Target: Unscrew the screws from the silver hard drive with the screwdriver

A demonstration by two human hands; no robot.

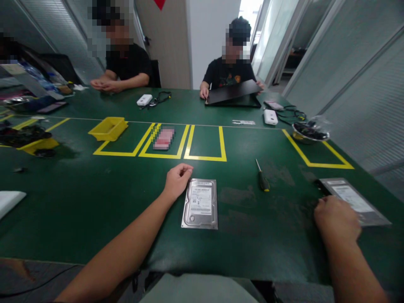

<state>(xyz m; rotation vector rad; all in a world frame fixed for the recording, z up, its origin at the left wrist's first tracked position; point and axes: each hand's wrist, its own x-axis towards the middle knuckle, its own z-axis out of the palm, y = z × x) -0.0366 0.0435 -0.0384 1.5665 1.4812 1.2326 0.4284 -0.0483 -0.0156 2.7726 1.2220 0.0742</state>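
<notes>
A silver hard drive (202, 204) with a white label lies flat on the green table (94, 202), straight in front of me. My left hand (179, 180) rests at its upper left corner, fingers curled together; whatever they may hold is too small to make out. At the right, my right hand (337, 219) is closed beside the left edge of a second hard drive (353, 198). Its fingertips are mostly hidden, so a grip cannot be made out. Between the two drives, farther back, lies a screwdriver (263, 180) with a dark and yellow handle.
Yellow tape outlines mark the table, with a yellow bin (109, 128) and a pink object (164, 139) near them. A metal bowl (311, 132) stands back right. Across the table, one person handles a black panel (233, 92); another sits at the left. White boxes and cables lie nearby.
</notes>
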